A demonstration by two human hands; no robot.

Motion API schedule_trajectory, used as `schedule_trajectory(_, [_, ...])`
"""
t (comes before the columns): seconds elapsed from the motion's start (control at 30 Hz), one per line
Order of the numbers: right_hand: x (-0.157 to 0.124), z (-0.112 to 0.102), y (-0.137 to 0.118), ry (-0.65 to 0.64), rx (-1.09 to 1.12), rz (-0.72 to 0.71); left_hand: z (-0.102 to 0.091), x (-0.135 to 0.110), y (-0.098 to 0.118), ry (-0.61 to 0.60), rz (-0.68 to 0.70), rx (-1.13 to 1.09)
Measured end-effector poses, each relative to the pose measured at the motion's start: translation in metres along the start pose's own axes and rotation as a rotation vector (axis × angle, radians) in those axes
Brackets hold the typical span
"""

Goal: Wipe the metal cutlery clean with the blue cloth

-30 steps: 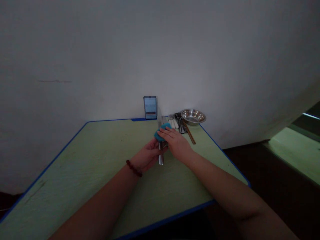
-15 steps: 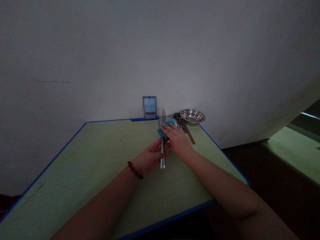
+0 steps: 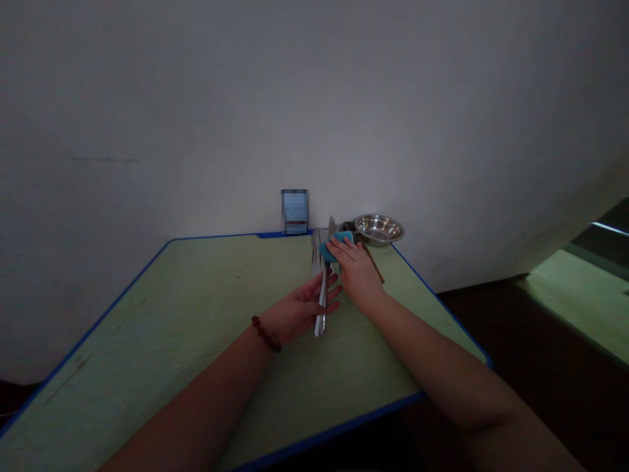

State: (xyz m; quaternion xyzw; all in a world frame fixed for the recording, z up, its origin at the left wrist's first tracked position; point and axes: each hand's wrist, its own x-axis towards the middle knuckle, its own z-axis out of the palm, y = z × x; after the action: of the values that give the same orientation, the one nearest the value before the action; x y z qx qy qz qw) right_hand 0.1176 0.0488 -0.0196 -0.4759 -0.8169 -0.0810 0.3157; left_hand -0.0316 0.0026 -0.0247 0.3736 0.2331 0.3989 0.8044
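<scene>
My left hand (image 3: 302, 307), with a dark red bead bracelet at the wrist, grips a metal table knife (image 3: 324, 292) by its handle, blade tip pointing away from me. My right hand (image 3: 360, 272) presses a blue sponge (image 3: 328, 250) onto the blade; the knife's tip shows above the sponge. Just left of the knife, other shiny metal cutlery (image 3: 316, 246) lies on the table; the sponge and hands partly hide it.
A metal bowl (image 3: 379, 229) stands at the table's back right corner. Beside it lie more utensils, one with a brown wooden handle (image 3: 376, 265). A screen device (image 3: 295, 211) leans against the wall. The pale green table (image 3: 206, 288) has a blue edge.
My right hand and the sponge have shifted slightly right, and the knife's tip leans further right. The cutlery left of the knife is now more exposed.
</scene>
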Motion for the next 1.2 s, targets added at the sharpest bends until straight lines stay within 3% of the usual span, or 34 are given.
schedule_trajectory(0.47, [-0.001, -0.001, -0.006, -0.094, 0.028, -0.045, -0.004, 0.004, 0.000, -0.051, 0.058, 0.000])
schedule_trajectory(0.97, [-0.004, -0.003, -0.014, -0.166, 0.110, -0.141, -0.010, 0.010, 0.001, 0.024, 0.157, 0.017])
schedule_trajectory(1.2, [-0.005, -0.001, -0.014, -0.181, 0.150, -0.166, -0.008, 0.011, 0.004, 0.117, 0.172, -0.022])
